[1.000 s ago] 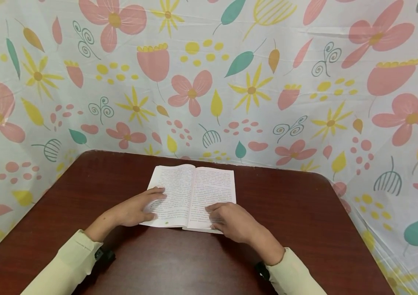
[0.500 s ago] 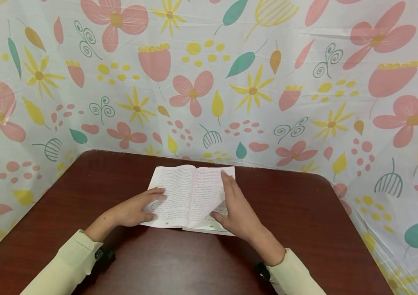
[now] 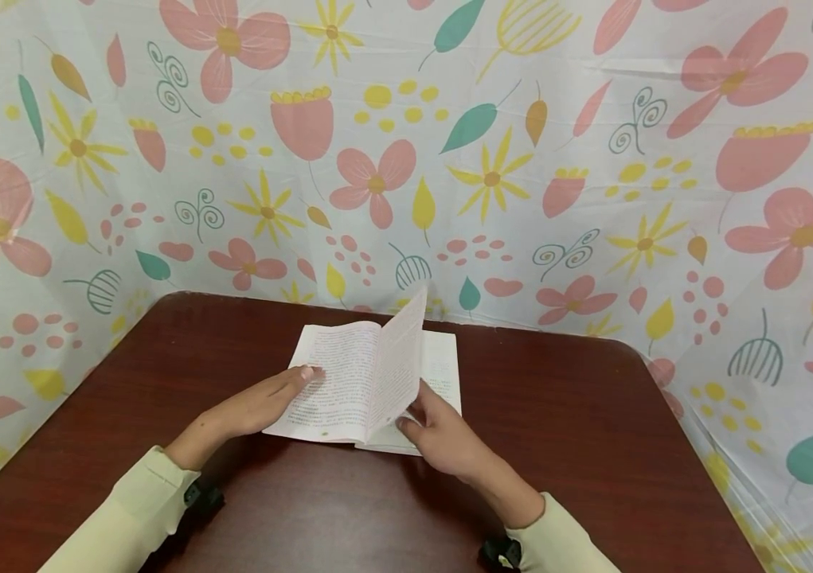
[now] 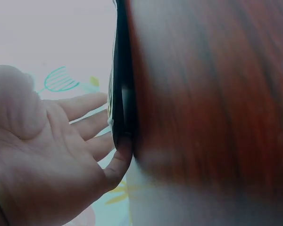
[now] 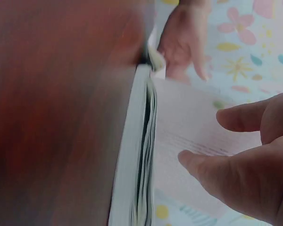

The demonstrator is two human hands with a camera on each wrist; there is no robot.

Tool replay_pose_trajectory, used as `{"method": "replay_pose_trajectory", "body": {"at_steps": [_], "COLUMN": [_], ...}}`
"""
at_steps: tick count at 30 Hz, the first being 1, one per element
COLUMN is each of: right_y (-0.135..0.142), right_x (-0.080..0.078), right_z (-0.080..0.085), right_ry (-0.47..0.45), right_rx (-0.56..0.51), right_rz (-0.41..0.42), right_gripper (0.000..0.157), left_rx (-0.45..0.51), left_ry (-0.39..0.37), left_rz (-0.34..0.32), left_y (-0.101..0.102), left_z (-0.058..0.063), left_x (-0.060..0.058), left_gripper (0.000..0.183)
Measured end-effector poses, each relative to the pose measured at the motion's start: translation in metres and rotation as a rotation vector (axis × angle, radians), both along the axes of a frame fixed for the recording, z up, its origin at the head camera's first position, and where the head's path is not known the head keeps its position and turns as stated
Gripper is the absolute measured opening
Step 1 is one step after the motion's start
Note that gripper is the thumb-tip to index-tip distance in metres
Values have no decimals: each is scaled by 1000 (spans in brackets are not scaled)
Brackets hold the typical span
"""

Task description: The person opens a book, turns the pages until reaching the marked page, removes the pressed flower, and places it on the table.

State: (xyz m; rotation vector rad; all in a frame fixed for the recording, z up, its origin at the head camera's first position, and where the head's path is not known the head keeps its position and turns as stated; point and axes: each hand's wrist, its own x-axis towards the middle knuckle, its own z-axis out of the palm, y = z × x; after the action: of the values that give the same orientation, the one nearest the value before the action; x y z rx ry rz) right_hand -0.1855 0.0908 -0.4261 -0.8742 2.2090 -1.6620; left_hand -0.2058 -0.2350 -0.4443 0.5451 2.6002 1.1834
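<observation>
An open book [image 3: 342, 354] with printed pages lies on the dark brown table. One leaf [image 3: 399, 366] stands lifted from its right side, tilted upright above the right-hand page. My right hand [image 3: 445, 438] is at the leaf's lower outer edge; in the right wrist view its thumb [image 5: 207, 172] and a finger stand apart in front of the leaf. At the book's left side my left hand [image 3: 252, 410] rests on the page, thumb side up. The left wrist view shows its fingers [image 4: 87, 127] extended along the book's edge [image 4: 114, 70]; their tips are partly hidden.
The brown table [image 3: 349, 509] reaches back to a white curtain [image 3: 406, 119] printed with flowers and leaves, which hangs behind and along both sides. Dark wrist cameras sit at both cuffs.
My right hand has swept up the page, lifted a leaf and come back toward its lower edge. The leaf has risen leftward. My left thumb has moved up toward its fingers.
</observation>
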Motion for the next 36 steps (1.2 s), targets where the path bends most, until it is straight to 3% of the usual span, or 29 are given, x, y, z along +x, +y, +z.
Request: {"method": "replay_pose_trajectory", "body": {"at_steps": [6,12,17,20,29,33,36], "right_y": [-8,-11,-12,-13,-13,-12,-11], "right_x": [12,17,20,21,22,22,22], "right_z": [-4,-7,-6,-8,-9,-10,-10], "right_ry": [-21,80,154,172,178,182,211], "right_rx": [78,188,327,390,485,517,537], "right_rz": [49,94,77,76,117,142,176], "right_gripper": [80,87,85,83,81,82,83], "left_rx": [62,159,260,270,161,48,-32], "left_ry": [-52,-65,-83,-83,30,90,169], "left_rz": [64,115,152,173,184,185,145], "left_y": [0,-4,-7,-7,-1,-2,-2], "left_z": [2,1,4,7,8,6,1], "left_x": [-1,-5,-6,-5,-3,-3,-4], "left_gripper": [70,78,76,75,73,72,63]}}
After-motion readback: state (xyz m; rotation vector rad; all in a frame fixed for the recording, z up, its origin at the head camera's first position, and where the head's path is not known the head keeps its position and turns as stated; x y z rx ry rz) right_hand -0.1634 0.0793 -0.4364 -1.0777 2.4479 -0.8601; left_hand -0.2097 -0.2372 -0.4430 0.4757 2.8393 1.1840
